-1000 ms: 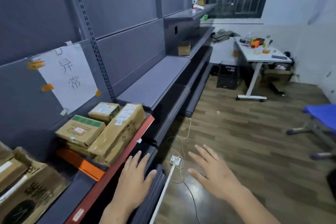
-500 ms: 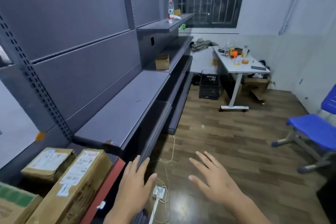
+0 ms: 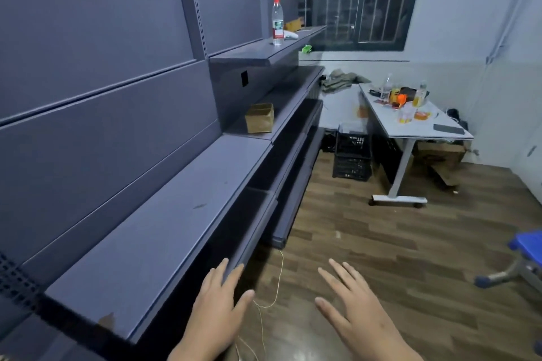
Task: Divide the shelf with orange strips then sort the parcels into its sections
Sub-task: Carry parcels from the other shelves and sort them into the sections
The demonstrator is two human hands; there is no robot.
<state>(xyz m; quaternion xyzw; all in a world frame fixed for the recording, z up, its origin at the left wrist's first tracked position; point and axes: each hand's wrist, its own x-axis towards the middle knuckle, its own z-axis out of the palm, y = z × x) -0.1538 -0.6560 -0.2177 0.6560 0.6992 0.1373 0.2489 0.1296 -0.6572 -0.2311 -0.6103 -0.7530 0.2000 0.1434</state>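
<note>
Head view: 2 flat hands, left hand, right hand, beside matte grey shelf.

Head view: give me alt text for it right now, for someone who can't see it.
Both hands, left and right, hover open and empty beside a grey shelf. Farther along it sit a small box and a bottle; a white table stands beyond.

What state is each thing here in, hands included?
Left hand: open, fingers straight, by the shelf edge.
Right hand: open, fingers spread, holding nothing.
Water bottle: upright, capped, on the top shelf.
Cardboard box: closed, upright on the middle shelf.
Black crate: on the floor.
</note>
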